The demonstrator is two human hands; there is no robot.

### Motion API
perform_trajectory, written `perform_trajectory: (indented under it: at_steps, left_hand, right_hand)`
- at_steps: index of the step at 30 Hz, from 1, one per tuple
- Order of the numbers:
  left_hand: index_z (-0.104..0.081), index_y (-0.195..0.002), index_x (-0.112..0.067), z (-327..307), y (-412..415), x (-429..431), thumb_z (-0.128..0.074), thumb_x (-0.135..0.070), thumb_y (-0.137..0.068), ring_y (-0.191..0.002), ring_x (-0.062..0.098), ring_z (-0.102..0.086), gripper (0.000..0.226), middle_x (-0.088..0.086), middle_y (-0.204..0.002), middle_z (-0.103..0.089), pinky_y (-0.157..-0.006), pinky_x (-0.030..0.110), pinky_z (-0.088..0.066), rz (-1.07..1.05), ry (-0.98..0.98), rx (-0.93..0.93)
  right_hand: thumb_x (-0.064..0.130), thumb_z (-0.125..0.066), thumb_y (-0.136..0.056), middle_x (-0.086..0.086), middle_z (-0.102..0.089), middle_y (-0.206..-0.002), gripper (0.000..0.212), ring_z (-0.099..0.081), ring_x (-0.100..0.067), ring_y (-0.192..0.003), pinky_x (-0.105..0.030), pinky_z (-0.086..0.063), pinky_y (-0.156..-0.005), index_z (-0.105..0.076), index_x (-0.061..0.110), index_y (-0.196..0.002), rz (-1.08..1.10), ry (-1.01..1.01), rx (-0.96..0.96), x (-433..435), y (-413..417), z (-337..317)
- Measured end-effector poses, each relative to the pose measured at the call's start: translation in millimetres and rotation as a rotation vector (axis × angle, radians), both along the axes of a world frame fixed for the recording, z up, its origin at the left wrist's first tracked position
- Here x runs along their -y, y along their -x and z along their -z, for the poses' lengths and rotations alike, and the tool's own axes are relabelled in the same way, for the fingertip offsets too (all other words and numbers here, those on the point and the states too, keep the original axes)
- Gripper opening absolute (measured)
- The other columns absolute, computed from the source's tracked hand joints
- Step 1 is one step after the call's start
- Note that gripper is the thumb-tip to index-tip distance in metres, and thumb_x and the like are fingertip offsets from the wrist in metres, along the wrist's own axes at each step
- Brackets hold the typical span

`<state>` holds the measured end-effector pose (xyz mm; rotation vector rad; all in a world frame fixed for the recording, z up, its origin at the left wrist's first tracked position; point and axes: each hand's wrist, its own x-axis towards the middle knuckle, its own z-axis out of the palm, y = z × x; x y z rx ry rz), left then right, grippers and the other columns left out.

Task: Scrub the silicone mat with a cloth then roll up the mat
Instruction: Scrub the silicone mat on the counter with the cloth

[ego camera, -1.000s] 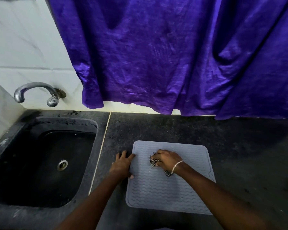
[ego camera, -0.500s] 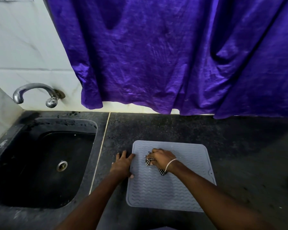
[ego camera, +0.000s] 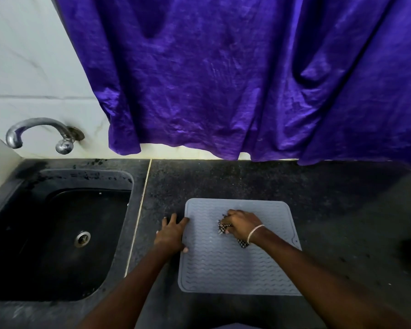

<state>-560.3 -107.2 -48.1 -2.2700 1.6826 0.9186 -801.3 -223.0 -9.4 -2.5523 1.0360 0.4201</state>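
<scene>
- Dark speckled countertop carries the grey silicone mat, lying flat and unrolled, just right of the counter seam.
- Since half a second ago, the right hand has slid rightward across the mat's far half, its fingers bunched round the checked cloth.
- Left hand is unchanged: fingers spread flat, pressing the mat's left edge.
- Bare counter lies behind the mat up to the purple curtain, and also on its right.
- To the left, past the seam, sits the black sink under its tap.
</scene>
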Motion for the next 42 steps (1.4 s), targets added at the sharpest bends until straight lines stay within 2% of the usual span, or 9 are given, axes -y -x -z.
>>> perform_trajectory:
  at_steps: [4,7,14,19,23,28,32,37,42]
  left_hand:
    - [-0.009,-0.157,-0.039,-3.8,2.1,-2.2,-0.086,-0.036,-0.072,-0.151,0.045,0.005,0.114,0.006,-0.166,0.004,-0.114,0.067,-0.028,-0.004,-0.004,-0.001]
    - [-0.009,-0.157,-0.039,-5.1,1.4,-2.4,-0.085,-0.036,-0.073,-0.151,0.045,0.005,0.114,0.007,-0.166,0.005,-0.115,0.068,-0.026,-0.004,-0.006,-0.005]
    - [-0.01,-0.157,-0.038,-5.1,1.1,-0.6,-0.086,-0.034,-0.073,-0.151,0.045,0.005,0.113,0.008,-0.166,0.004,-0.114,0.069,-0.025,-0.007,-0.015,-0.003]
    - [-0.005,-0.158,-0.037,-5.1,7.8,1.1,-0.083,-0.028,-0.077,-0.151,0.043,0.009,0.112,0.007,-0.166,0.011,-0.113,0.072,-0.021,-0.029,-0.046,-0.002]
    - [-0.007,-0.158,-0.033,-9.0,21.0,-0.1,-0.078,-0.023,-0.082,-0.151,0.044,0.011,0.104,0.002,-0.166,0.014,-0.11,0.071,-0.03,-0.02,-0.037,0.044]
    - [-0.01,-0.157,-0.03,-10.7,30.1,-3.9,-0.069,-0.02,-0.087,-0.15,0.044,-0.003,0.093,0.001,-0.165,-0.002,-0.112,0.063,-0.034,0.05,0.023,0.187]
    - [-0.017,-0.155,-0.029,-11.9,33.6,-4.7,-0.067,-0.017,-0.086,-0.145,0.039,-0.018,0.086,-0.002,-0.155,-0.021,-0.105,0.056,-0.044,0.059,0.048,0.247]
    - [-0.026,-0.153,-0.025,-12.3,40.7,-4.4,-0.063,-0.015,-0.089,-0.144,0.038,-0.019,0.074,-0.002,-0.153,-0.023,-0.106,0.055,-0.043,0.065,0.068,0.282]
    - [-0.037,-0.145,-0.01,-14.7,54.0,0.8,-0.06,-0.008,-0.086,-0.139,0.034,-0.031,0.063,0.005,-0.15,-0.028,-0.103,0.049,-0.049,0.075,0.054,0.243]
  right_hand:
    - [0.037,-0.061,-0.093,-0.002,-0.056,-0.128,0.041,-0.055,-0.028,-0.123,-0.039,-0.049,-0.099,-0.06,0.032,-0.134,0.011,-0.011,0.052,-8.8,-30.9,2.2]
    - [0.038,-0.063,-0.091,-0.001,-0.058,-0.125,0.038,-0.056,-0.026,-0.122,-0.036,-0.048,-0.095,-0.062,0.033,-0.129,0.038,-0.026,0.068,-7.8,-29.4,3.2]
    - [0.041,-0.066,-0.091,0.006,-0.052,-0.143,0.046,-0.049,-0.02,-0.133,-0.031,-0.043,-0.106,-0.059,0.037,-0.136,0.177,-0.065,0.007,15.2,50.0,-1.4]
    - [0.04,-0.066,-0.091,0.003,-0.057,-0.134,0.041,-0.053,-0.023,-0.128,-0.034,-0.045,-0.102,-0.062,0.036,-0.132,0.191,-0.069,-0.012,18.6,60.2,-4.9]
    - [0.041,-0.066,-0.09,0.0,-0.058,-0.133,0.041,-0.054,-0.025,-0.127,-0.033,-0.045,-0.101,-0.063,0.035,-0.131,0.149,-0.092,0.053,11.9,33.9,-4.6]
    - [0.04,-0.065,-0.091,0.0,-0.058,-0.131,0.042,-0.054,-0.025,-0.127,-0.033,-0.046,-0.1,-0.061,0.035,-0.132,0.092,-0.091,0.087,8.0,14.4,0.8]
    - [0.04,-0.063,-0.092,0.002,-0.058,-0.129,0.04,-0.055,-0.024,-0.125,-0.037,-0.049,-0.098,-0.061,0.038,-0.131,0.095,-0.085,0.061,15.4,45.1,2.5]
    - [0.039,-0.063,-0.092,0.005,-0.059,-0.128,0.037,-0.057,-0.021,-0.123,-0.035,-0.05,-0.096,-0.063,0.038,-0.129,0.151,-0.049,0.005,27.8,102.3,3.4]
    - [0.04,-0.063,-0.092,0.002,-0.057,-0.132,0.039,-0.056,-0.024,-0.124,-0.037,-0.048,-0.101,-0.061,0.038,-0.131,0.105,-0.073,0.065,30.0,83.1,-2.3]
